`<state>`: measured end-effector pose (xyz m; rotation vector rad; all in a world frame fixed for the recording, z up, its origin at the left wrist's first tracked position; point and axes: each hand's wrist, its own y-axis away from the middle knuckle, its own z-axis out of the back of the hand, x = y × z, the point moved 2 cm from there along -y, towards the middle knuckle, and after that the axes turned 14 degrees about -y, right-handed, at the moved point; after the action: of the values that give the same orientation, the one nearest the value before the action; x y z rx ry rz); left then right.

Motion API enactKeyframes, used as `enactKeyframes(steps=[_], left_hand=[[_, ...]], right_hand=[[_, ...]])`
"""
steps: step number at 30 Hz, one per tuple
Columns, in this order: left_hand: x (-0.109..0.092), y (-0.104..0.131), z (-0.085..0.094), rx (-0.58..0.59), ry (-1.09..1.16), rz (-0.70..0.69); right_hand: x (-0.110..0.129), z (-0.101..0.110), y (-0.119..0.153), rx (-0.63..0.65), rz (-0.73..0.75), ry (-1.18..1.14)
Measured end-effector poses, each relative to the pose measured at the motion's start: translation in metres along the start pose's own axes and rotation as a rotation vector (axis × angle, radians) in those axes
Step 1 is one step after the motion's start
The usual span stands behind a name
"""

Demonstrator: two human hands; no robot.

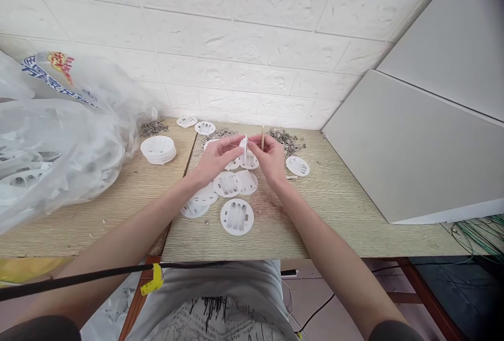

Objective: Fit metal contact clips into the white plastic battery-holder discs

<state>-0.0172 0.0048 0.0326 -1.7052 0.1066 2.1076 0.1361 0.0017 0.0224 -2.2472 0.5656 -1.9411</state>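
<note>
My left hand (217, 158) pinches a white round plastic battery holder (244, 144), turned nearly edge-on to me above the table. My right hand (272, 158) is closed around a thin tan stick (262, 137), its fingertips at the disc's right side. Whether small metal parts are between the fingers cannot be made out. Below the hands lie several more discs, among them a battery holder (237, 216) with its slots facing up and a pair of overlapping ones (227, 184). Another disc (297, 166) rests right of my right hand.
A pile of small metal pieces (289, 140) lies by the wall, with another heap (153, 128) farther left. A stack of white discs (158, 150) stands near a big clear plastic bag (59, 136). Grey panels (433, 152) lean at right, beside green wires (482, 233).
</note>
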Motion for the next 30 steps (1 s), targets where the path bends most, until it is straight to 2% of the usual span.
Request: enactKeyframes(steps=[7,14,23,30], left_hand=[[0.0042,-0.002,0.0,-0.048,0.068,0.006],[0.0027,-0.0027,-0.001,-0.036,0.154,-0.012],[0.0049,-0.0025,-0.0012,-0.03,0.106,0.003],[0.0063,-0.0028,-0.0003,-0.009,0.073,-0.002]], right_hand=[[-0.0011,0.0019,-0.0026,0.01,-0.041,-0.066],[0.0012,0.0035,-0.002,-0.011,-0.026,-0.16],[0.005,0.001,0.0008,0.014,0.04,0.051],[0.0029,0.0029,-0.0023,0.069,-0.023,-0.003]])
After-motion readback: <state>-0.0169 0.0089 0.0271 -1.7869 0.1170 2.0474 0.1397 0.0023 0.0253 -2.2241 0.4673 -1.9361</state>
